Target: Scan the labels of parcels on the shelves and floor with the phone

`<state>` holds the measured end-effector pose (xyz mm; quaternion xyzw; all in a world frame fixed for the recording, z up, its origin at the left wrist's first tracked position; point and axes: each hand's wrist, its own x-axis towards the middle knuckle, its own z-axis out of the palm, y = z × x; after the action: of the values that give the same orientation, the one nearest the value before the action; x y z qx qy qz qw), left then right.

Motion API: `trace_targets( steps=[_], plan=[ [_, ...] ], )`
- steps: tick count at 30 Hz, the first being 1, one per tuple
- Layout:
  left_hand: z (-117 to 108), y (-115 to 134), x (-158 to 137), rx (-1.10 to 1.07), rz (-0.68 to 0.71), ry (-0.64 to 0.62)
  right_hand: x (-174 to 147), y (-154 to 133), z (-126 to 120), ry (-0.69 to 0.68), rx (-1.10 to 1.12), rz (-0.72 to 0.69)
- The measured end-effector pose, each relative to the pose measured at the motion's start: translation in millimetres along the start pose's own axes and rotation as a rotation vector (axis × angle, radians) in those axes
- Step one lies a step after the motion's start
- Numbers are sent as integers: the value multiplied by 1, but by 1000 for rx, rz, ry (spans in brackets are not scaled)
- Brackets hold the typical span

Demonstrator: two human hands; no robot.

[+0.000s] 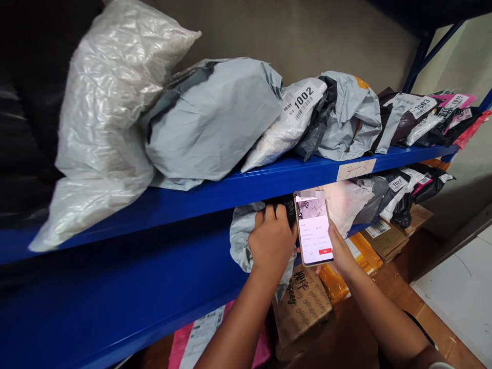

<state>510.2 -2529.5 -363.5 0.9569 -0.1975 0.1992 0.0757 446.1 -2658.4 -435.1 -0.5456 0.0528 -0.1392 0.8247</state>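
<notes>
My right hand [341, 252] is closed around a smartphone [314, 238], its lit screen facing me with a picture at the top and a red button low down. Just left of the phone, my left hand [272, 237] has its fingers curled over a light grey plastic mailer bag [239, 241] on the lower blue shelf. Loose folds of that bag hang below the hand, over the shelf's front edge. A black parcel shows partly behind the left fingers and the phone.
On the upper blue shelf [265, 179] stand several bagged parcels, among them a white bag labelled 1002 [298, 115] and a large grey bag [215, 123]. A tag [356, 169] reads 3-3. Underneath are a cardboard box [302, 312], an orange-wrapped parcel [334, 284] and a pink parcel [180, 333].
</notes>
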Motion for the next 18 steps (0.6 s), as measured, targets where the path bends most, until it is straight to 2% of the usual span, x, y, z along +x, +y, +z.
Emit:
trace_targets(
  steps=[8, 18],
  plan=[
    [-1, -5, -1, 0, -14, -31, -3, 2, 18, 70, 39, 11],
    [-1, -5, -2, 5, -7, -40, -1, 18, 9, 58, 78, 5]
  ],
)
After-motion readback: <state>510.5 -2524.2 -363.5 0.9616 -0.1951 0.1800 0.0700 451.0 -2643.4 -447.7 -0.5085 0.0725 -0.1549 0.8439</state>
